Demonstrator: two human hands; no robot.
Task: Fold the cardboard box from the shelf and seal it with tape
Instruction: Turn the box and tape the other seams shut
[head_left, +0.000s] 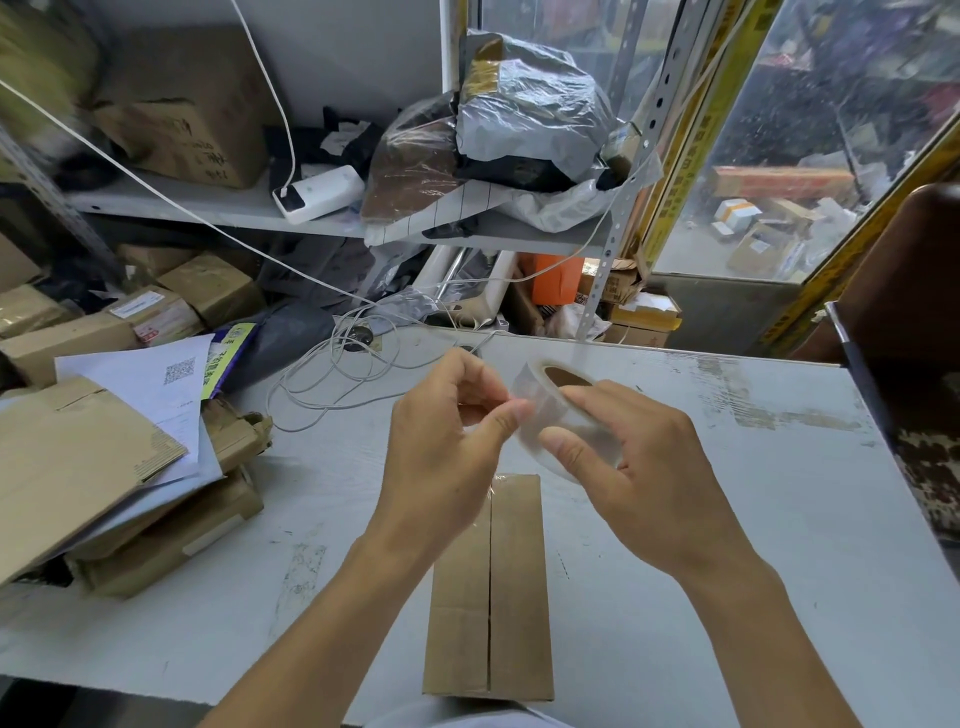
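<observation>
Box (488, 587) lies on table (727, 519) at 6 o'clock, flaps meeting — light, stiff. Right hand (639, 478) clamps tape roll (558, 415) by its rim; left hand (447, 447) fingertips pinched on the free end — sticky, thin film.

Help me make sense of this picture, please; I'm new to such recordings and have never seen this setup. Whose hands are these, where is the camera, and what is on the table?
There is no machine here: a person works with two bare hands. The single picture comes from a wide-angle camera worn on the head, looking forward and down, so the arms reach in from the bottom edge. The right hand holds a roll of clear packing tape with a brown cardboard core. The left hand pinches at the roll's edge, apparently at the loose tape end. Below them a long brown cardboard box lies on the worn white table, flaps closed, with its middle seam showing. To the left lies a pile of flattened brown cartons and white papers; behind, a tangled white cable and a cluttered shelf.
</observation>
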